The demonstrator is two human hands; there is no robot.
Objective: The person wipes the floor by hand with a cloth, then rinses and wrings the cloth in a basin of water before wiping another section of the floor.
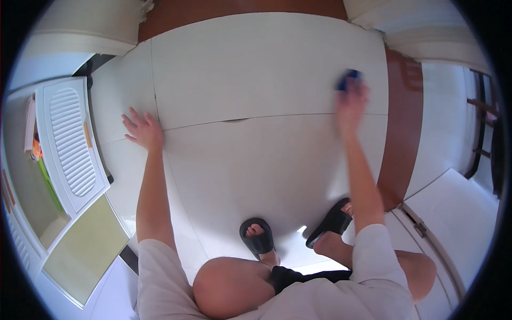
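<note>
White floor tiles (256, 69) are filling most of the view, glossy, with thin grout lines crossing between the two hands. Reddish-brown strips (402, 122) are running along the far edge and just right of the right hand. White louvred cabinet door (69, 141) is standing open well left of the left hand, a pale green panel (85, 250) sitting nearer the body from it.

Person is crouching, black sandals (258, 237) planted on the tile, nearer the body than both hands.

Left hand (143, 129) is pressing flat on the tile, fingers spread wide, holding nothing.

Right hand (351, 106) is reaching far out, blurred, lying over a blue cloth (348, 80). Cloth is sitting on the tile under and just beyond the fingertips, near the brown strip. Fingers are looking extended over it, but with the blur I cannot tell whether they are gripping or just pressing down.
</note>
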